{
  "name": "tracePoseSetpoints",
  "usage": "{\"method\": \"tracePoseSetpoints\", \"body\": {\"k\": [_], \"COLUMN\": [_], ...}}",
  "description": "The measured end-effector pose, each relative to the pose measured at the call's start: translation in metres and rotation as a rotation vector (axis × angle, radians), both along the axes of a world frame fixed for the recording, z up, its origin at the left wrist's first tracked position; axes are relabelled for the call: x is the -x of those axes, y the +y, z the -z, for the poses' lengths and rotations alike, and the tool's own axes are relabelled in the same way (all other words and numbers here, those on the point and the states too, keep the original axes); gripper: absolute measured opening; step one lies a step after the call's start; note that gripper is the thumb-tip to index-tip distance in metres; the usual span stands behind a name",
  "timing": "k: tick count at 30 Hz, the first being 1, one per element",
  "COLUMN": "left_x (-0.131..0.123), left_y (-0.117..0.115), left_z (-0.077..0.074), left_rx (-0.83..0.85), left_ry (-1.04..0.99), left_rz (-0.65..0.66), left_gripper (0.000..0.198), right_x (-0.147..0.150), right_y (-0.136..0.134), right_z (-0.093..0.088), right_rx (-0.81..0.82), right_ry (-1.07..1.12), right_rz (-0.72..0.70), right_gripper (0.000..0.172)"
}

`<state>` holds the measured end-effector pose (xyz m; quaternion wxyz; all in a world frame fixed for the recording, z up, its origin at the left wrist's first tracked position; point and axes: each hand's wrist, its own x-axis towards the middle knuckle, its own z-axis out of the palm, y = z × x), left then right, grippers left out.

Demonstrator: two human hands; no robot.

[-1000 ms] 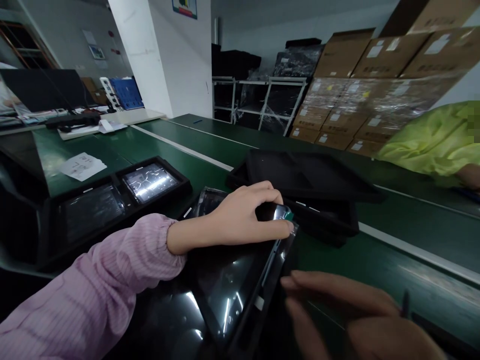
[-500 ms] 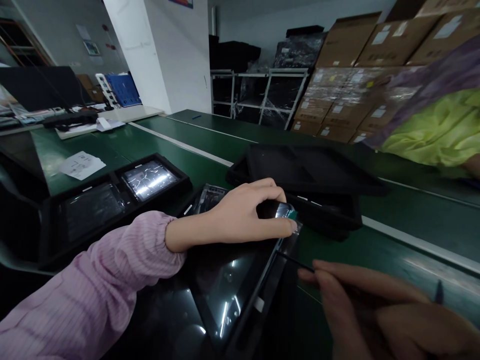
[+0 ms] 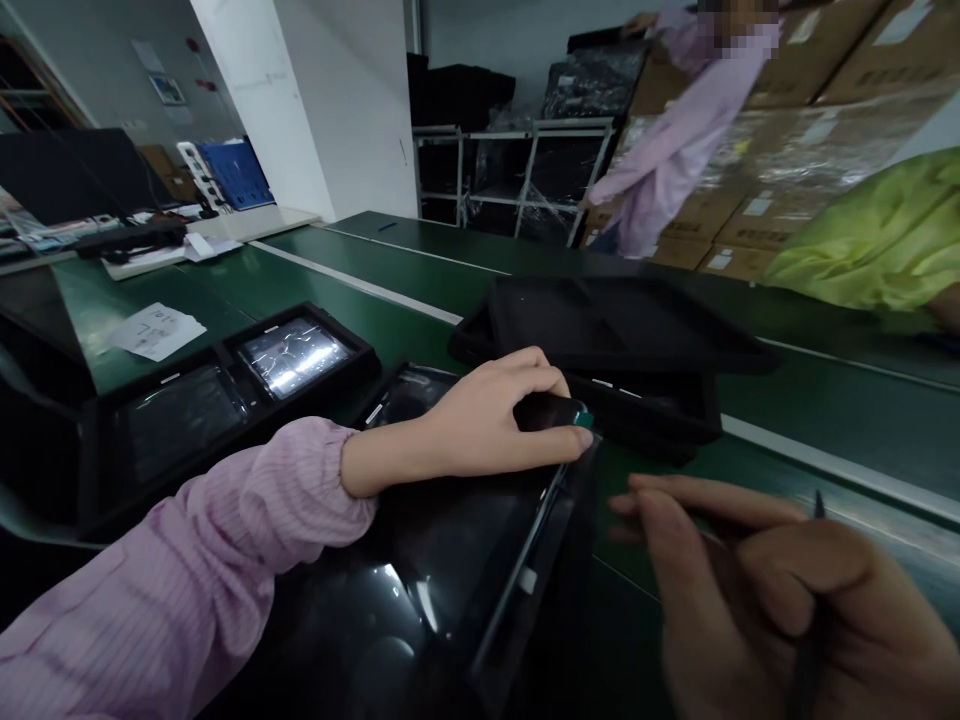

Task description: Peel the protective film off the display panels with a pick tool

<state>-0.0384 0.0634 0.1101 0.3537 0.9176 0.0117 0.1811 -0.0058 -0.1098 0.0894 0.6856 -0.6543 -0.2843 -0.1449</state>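
My left hand (image 3: 502, 415) reaches across a glossy black screen panel (image 3: 480, 540), thumb and fingers closed on its far end beside a small green tab (image 3: 583, 420). The panel rests in a black foam tray, and a clear film edge shows along its right side. My right hand (image 3: 780, 590) is to the right of the panel, apart from it. Thumb and forefinger are close together; whether anything is between them cannot be made out. A slim dark pointed tool (image 3: 808, 650) is tucked in the curled fingers, its tip upward.
Left stands a black tray (image 3: 94, 450) with two film-wrapped panels, near a handwritten paper (image 3: 157, 332). Stacked black trays (image 3: 600, 325) lie beyond my hand on the green table (image 3: 825, 400). Across it are one person in pink (image 3: 675, 150) and a yellow-green sleeve (image 3: 877, 240).
My right hand has drawn back from the panel's edge; the thin dark strip between its fingertips no longer shows. My left hand keeps its grip. A person in pink has appeared behind the table.
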Motion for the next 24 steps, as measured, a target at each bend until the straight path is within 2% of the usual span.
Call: {"method": "tracePoseSetpoints", "body": {"k": [3,5,6,8,10,13,15,17,18,19,21,24], "left_x": [-0.019,-0.030,-0.034,-0.037,-0.035,-0.020,-0.002,0.018,0.026,0.033,0.041,0.040], "left_y": [0.002,0.007,0.010,0.016,0.020,0.015,0.006,-0.003,-0.006,-0.007,-0.005,0.004], "left_z": [0.041,0.065,0.073,0.080,0.077,0.063,0.051,0.041,0.037,0.035,0.036,0.044], "left_rx": [-0.188,-0.293,-0.326,-0.358,-0.389,-0.425,-0.445,-0.441,-0.430,-0.416,-0.406,-0.416], "left_ry": [0.091,0.159,0.168,0.153,0.153,0.186,0.296,0.519,0.621,0.684,0.653,0.458], "left_rz": [-0.054,-0.077,-0.089,-0.117,-0.132,-0.095,0.054,0.236,0.289,0.303,0.240,0.013], "left_gripper": [0.036,0.031,0.028,0.024,0.023,0.029,0.058,0.092,0.101,0.102,0.080,0.048], "right_x": [-0.011,-0.019,-0.021,-0.024,-0.024,-0.020,-0.018,-0.017,-0.018,-0.018,-0.020,-0.023], "right_y": [-0.006,-0.011,-0.013,-0.017,-0.019,-0.023,-0.028,-0.037,-0.041,-0.046,-0.054,-0.059], "right_z": [-0.002,-0.007,-0.009,-0.015,-0.020,-0.025,-0.026,-0.029,-0.031,-0.034,-0.039,-0.044], "right_rx": [-0.040,-0.069,-0.086,-0.109,-0.158,-0.209,-0.187,-0.160,-0.152,-0.152,-0.163,-0.217], "right_ry": [0.006,-0.007,-0.019,-0.019,-0.028,-0.061,-0.080,-0.069,-0.046,-0.018,0.034,0.054], "right_rz": [0.022,0.045,0.069,0.088,0.099,0.123,0.133,0.127,0.111,0.098,0.068,0.022], "right_gripper": [0.049,0.048,0.047,0.046,0.045,0.047,0.047,0.048,0.047,0.046,0.044,0.043]}}
